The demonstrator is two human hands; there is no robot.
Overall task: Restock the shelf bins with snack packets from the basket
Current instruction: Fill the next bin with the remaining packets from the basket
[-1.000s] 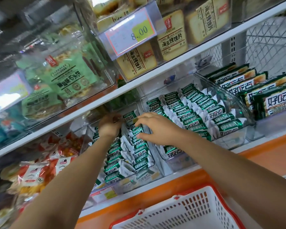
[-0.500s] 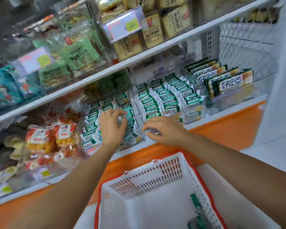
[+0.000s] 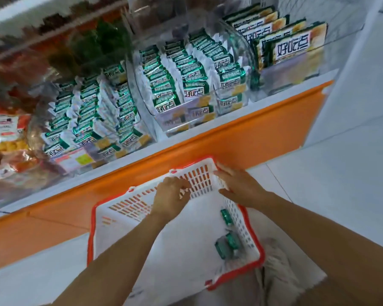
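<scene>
A white basket with a red rim (image 3: 102,226) stands on the floor below the shelf. A few green snack packets (image 3: 227,245) lie at its right side, one more (image 3: 226,216) leaning on the right wall. My left hand (image 3: 171,198) hovers over the basket's far side, fingers loosely curled and holding nothing. My right hand (image 3: 240,186) is spread over the far right corner of the rim, empty. Two clear shelf bins, left (image 3: 91,113) and right (image 3: 192,76), hold rows of green-and-white packets.
A third bin (image 3: 290,38) at the right holds larger green packets. Red and orange snack bags (image 3: 7,133) sit at the left. An orange shelf base (image 3: 230,138) runs in front of the basket. White tiled floor (image 3: 341,164) lies to the right.
Both hands have come down from the left shelf bin to the basket. My view has tilted down, so the basket now fills the lower middle.
</scene>
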